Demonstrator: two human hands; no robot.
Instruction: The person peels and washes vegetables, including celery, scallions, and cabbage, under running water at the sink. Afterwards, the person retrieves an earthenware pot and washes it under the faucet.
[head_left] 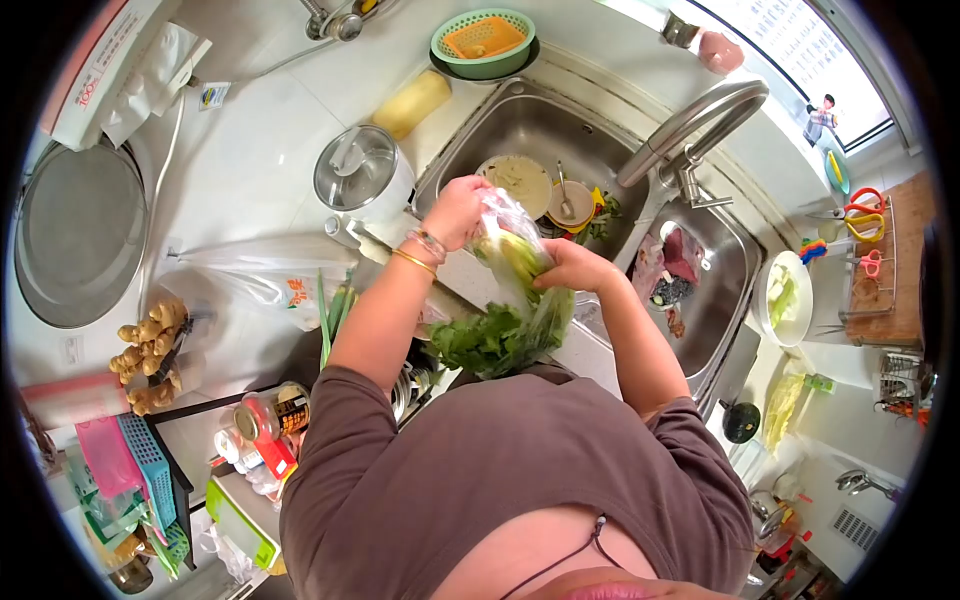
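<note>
A clear plastic bag (520, 262) with leafy green vegetables (488, 338) in it is held between my two hands, in front of my body at the sink's near edge. The leaves hang down toward my shirt and the pale stems point up. My left hand (458, 212) is closed on the bag's upper end, with a bracelet and a gold bangle on that wrist. On the other side, my right hand (578, 267) grips the bag and stems from the right. Beyond them a plate (515, 180) and a bowl with a spoon (571, 203) lie in the large sink basin (470, 140).
The small basin (725, 235) holds dark red meat (682, 255). A faucet (690, 120) arches over the divider. To the right is a white bowl (783, 298) of greens; to the left are a lidded pot (357, 168), ginger (150, 350) and jars (262, 415).
</note>
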